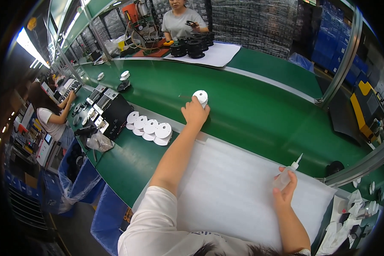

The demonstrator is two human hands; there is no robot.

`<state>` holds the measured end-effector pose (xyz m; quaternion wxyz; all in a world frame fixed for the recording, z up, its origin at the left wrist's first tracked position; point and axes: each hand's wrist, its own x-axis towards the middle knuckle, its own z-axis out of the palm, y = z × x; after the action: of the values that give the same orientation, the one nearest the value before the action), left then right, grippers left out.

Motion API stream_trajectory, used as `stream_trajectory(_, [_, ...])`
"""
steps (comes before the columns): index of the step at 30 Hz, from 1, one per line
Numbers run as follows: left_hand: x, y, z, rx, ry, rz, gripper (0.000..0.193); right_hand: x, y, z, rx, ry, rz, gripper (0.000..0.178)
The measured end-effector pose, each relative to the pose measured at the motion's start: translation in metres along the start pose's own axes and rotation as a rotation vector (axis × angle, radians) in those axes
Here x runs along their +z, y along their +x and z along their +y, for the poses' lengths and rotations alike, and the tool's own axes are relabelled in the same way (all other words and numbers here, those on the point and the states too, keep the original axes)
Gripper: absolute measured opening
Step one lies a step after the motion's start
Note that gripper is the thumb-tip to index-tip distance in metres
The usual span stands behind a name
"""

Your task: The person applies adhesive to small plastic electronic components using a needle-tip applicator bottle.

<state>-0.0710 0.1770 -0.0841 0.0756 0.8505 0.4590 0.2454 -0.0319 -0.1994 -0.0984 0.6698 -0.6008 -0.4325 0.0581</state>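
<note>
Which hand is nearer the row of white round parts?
Left. The left hand is beyond the row of parts, rightward; the right hand, holding a bottle, is much farther right.

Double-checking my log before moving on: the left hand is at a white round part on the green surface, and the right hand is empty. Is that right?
Not quite: the right hand holds a translucent bottle with a white nozzle, as the head view shows. The left hand is indeed at a white round part on the green surface.
</note>
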Motion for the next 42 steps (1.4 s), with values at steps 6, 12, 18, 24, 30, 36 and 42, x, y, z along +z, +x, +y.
stream_trajectory(6, [-0.024,0.008,0.01,-0.197,0.008,-0.219,0.062,0.005,0.005,-0.005,-0.05,-0.054,0.008,0.07])
stream_trajectory(12, [-0.015,0.013,0.018,-0.133,0.13,-0.196,0.064,0.004,0.001,-0.017,-0.047,-0.161,0.103,0.07])
stream_trajectory(18, [-0.021,0.023,0.034,-0.15,0.188,-0.344,0.063,-0.015,-0.004,-0.037,-0.169,-0.229,0.181,0.062])
stream_trajectory(24, [-0.04,-0.014,0.066,-0.021,-0.097,-0.286,0.057,-0.024,0.004,-0.06,-0.019,-0.221,0.271,0.059])
stream_trajectory(30, [-0.056,-0.102,0.082,-0.073,-1.694,-0.626,0.055,-0.025,0.005,-0.067,-0.072,-0.21,0.335,0.061])
stream_trajectory(36, [-0.052,-0.166,0.077,0.057,-1.711,-0.643,0.064,-0.029,0.004,-0.065,0.107,-0.112,0.292,0.063])
stream_trajectory(42, [-0.035,-0.168,0.074,0.351,-1.499,-0.335,0.067,-0.025,0.006,-0.057,0.08,-0.08,0.384,0.065])
